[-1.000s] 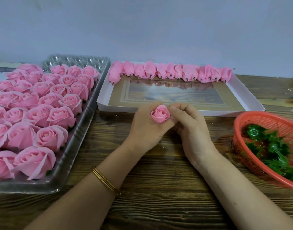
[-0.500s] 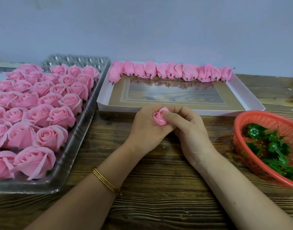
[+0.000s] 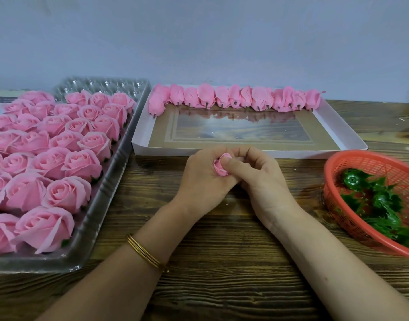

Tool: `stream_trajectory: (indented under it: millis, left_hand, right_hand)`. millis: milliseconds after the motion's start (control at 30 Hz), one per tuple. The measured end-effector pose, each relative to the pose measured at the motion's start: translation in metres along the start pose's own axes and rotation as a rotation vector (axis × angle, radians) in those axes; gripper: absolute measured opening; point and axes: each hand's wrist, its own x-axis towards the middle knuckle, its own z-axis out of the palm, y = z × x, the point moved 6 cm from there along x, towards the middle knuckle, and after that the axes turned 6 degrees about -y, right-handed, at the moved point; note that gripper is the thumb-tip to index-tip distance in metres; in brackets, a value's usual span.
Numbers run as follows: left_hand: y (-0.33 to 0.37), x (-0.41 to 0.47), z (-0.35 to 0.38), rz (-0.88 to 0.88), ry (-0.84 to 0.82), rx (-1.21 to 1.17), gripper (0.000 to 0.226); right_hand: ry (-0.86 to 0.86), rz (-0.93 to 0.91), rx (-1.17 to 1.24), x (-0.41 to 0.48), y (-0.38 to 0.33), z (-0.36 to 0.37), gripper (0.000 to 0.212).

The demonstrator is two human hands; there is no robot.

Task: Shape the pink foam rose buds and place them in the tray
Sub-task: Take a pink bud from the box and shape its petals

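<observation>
So the left hand (image 3: 198,179) cups a small pink foam rose bud (image 3: 219,169) while the right hand (image 3: 261,179) pinches its petals, both over the wooden counter (image 3: 222,251) right in front of the white cardboard tray (image 3: 245,154). A row of closed pink buds (image 3: 235,98) lines its far edge. Clear plastic tray of open roses (image 3: 101,228) sits left, orange mesh basket (image 3: 351,163) right.

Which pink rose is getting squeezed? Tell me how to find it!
Look at the wooden table, just in front of the near edge of the white tray. There the left hand and right hand close around one pink rose bud. It is the only rose being held; the rest lie in that tray or the clear tray on the left.
</observation>
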Motion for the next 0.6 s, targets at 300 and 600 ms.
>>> stream_trajectory:
  millis: [300,600]
  left_hand:
    - [-0.007,0.002,-0.006,-0.129,0.163,-0.294,0.026]
    - [-0.01,0.002,-0.001,-0.249,0.26,-0.678,0.026]
  right_hand:
    - [0.005,-0.025,0.121,0.003,0.001,0.0,0.026]
    - [-0.09,-0.203,-0.279,-0.004,-0.004,0.016,0.026]
